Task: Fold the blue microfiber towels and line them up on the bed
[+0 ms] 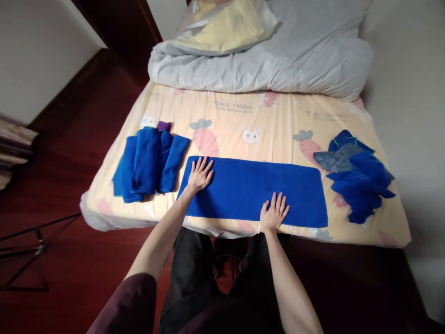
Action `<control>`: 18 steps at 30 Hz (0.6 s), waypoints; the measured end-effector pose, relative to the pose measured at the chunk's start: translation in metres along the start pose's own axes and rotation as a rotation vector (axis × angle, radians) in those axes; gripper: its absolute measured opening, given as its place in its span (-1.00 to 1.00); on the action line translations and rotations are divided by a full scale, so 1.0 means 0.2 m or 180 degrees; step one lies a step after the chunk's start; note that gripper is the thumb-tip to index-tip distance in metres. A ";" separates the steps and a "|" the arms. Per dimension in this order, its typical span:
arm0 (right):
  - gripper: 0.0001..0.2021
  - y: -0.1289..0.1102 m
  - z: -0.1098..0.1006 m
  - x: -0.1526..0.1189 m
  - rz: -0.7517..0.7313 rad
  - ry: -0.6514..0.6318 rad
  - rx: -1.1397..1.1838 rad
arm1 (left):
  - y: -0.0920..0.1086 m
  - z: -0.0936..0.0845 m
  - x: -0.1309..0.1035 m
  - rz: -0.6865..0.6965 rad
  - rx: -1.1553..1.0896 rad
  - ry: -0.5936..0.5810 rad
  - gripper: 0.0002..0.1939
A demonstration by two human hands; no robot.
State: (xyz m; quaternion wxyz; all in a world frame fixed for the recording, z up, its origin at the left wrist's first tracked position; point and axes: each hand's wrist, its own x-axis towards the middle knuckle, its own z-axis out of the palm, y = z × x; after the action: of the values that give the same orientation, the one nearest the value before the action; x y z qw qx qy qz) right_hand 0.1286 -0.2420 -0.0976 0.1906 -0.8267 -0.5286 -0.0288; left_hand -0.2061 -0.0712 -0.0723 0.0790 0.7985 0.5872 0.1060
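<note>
A blue towel (243,185) lies spread flat near the front edge of the bed, its long side running left to right. My left hand (200,175) rests on its left end, fingers spread. Toward the front edge, right of the middle, my right hand (274,212) presses flat on the same towel, fingers apart. Left of it is a group of rolled or folded blue towels (146,160), with a bit of purple cloth (164,125) at their top. On the right sits a crumpled heap of blue cloths (368,178) with a grey-blue cloth (337,158) among them.
The bed's sheet (236,127) is pale yellow with carrots and rabbits. A grey quilt (295,65) is bunched at the back, with a yellow item in clear plastic (232,28) on it. A black tripod leg (38,241) stands on the floor at left. A wall (410,116) borders the right side.
</note>
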 end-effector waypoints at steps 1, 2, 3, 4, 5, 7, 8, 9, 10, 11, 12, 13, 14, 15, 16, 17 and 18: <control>-0.42 0.00 0.00 0.00 -0.0009 -0.0014 -0.0023 | -0.01 -0.01 -0.03 -0.0041 -0.0002 0.0034 -0.34; -0.42 0.00 0.00 0.00 -0.0022 -0.0025 -0.0049 | -0.03 -0.01 -0.05 -0.0094 -0.0014 0.0065 -0.34; -0.41 0.00 0.00 0.00 -0.0035 -0.0034 -0.0078 | -0.05 -0.01 -0.07 -0.0158 -0.0036 0.0090 -0.34; -0.41 0.00 0.00 0.00 -0.0049 -0.0037 -0.0107 | -0.08 -0.01 -0.08 -0.0229 -0.0067 0.0109 -0.34; -0.41 0.00 0.01 0.00 -0.0060 -0.0035 -0.0137 | -0.11 -0.01 -0.08 -0.0292 -0.0104 0.0120 -0.34; -0.40 0.00 0.00 0.00 -0.0073 -0.0024 -0.0195 | -0.16 -0.01 -0.05 -0.0388 -0.0185 0.0137 -0.34; -0.40 0.00 0.00 0.00 -0.0079 -0.0019 -0.0220 | -0.19 0.00 -0.03 -0.0428 -0.0221 0.0151 -0.34; -0.40 0.00 0.00 0.00 -0.0086 -0.0017 -0.0243 | -0.20 0.00 -0.01 -0.0462 -0.0251 0.0166 -0.35; -0.40 -0.01 0.00 0.00 -0.0095 -0.0018 -0.0262 | -0.21 0.01 0.01 -0.0484 -0.0275 0.0178 -0.35; -0.40 -0.01 0.00 0.01 -0.0101 -0.0023 -0.0278 | -0.21 0.01 0.02 -0.0502 -0.0294 0.0192 -0.35; -0.41 -0.01 0.00 0.01 -0.0104 -0.0030 -0.0293 | -0.21 0.01 0.01 -0.0520 -0.0307 0.0215 -0.35; -0.40 -0.01 0.00 0.01 -0.0105 -0.0043 -0.0306 | -0.20 0.01 -0.01 -0.0535 -0.0318 0.0239 -0.35; -0.40 -0.01 0.00 0.01 -0.0106 -0.0063 -0.0315 | -0.18 0.00 -0.06 -0.0540 -0.0333 0.0260 -0.35; -0.40 -0.01 0.00 0.01 -0.0106 -0.0089 -0.0320 | -0.17 0.00 -0.12 -0.0530 -0.0354 0.0271 -0.35; -0.40 -0.01 0.00 0.02 -0.0102 -0.0117 -0.0322 | -0.15 -0.01 -0.20 -0.0505 -0.0378 0.0275 -0.35; -0.40 -0.01 -0.01 0.02 -0.0097 -0.0149 -0.0326 | -0.14 -0.03 -0.30 -0.0464 -0.0401 0.0263 -0.35; -0.39 -0.01 -0.01 0.02 -0.0092 -0.0189 -0.0331 | -0.12 -0.04 -0.41 -0.0411 -0.0421 0.0243 -0.35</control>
State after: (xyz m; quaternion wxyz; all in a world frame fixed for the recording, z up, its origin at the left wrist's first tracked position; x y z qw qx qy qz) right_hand 0.1290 -0.2383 -0.0947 0.1311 -0.8283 -0.5437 -0.0344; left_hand -0.2541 -0.1416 -0.0770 0.1157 0.7475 0.6318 0.1695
